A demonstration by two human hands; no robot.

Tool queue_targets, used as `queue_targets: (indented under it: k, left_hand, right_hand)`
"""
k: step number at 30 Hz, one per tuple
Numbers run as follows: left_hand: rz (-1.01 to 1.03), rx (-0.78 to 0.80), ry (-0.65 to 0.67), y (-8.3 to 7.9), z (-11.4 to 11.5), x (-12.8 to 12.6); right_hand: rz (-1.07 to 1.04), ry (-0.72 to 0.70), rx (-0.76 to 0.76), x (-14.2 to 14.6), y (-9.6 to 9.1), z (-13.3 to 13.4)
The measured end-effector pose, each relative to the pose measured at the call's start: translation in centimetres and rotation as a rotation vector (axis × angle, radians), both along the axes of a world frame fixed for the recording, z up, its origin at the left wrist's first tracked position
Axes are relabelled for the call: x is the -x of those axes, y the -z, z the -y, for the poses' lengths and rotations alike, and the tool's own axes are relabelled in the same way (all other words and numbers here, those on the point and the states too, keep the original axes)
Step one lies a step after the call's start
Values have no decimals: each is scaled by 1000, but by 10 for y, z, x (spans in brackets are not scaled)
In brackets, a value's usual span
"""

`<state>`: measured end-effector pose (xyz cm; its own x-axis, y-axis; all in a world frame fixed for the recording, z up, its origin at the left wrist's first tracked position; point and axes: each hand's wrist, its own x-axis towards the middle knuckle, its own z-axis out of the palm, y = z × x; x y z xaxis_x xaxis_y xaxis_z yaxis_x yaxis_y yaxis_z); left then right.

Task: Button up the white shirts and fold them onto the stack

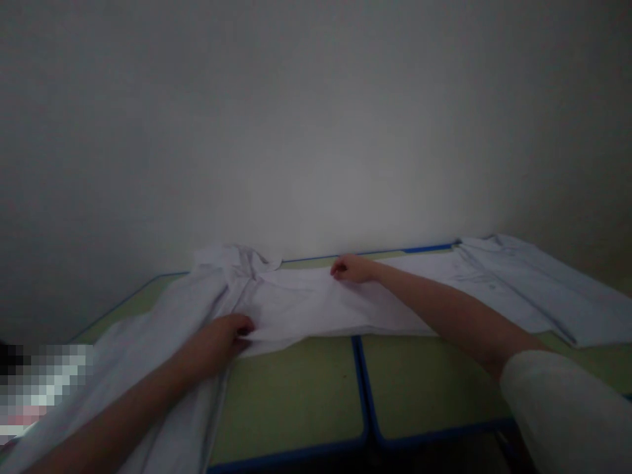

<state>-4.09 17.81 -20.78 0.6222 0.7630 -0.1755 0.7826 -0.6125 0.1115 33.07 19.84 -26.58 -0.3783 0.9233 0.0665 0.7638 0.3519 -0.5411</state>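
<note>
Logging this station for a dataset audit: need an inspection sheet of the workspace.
Surface: green tables with blue edging, pushed together.
Job's things: white garment spread across the far side, bunched up at its left end.
Clutter: light shirt lying flat at far right.
Grippers: left hand on the garment's near edge, right hand on its far edge; too dim to tell whether either pinches the cloth.
Cables: nothing seen.
Surroundings: plain pale wall behind; dim light.

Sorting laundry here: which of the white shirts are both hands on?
The middle shirt: left hand at its near edge, right hand at its far edge. The right shirt lies untouched.
</note>
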Motion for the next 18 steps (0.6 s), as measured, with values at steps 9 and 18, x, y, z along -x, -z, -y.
queue_targets:
  k: [9, 18]
  left_hand:
    - [-104, -81, 208, -30, 22, -32]
    - [-8, 60, 525, 34, 41, -145]
  right_hand:
    - [327, 255, -275, -67, 45, 140]
    - [365, 272, -34, -136, 66, 202]
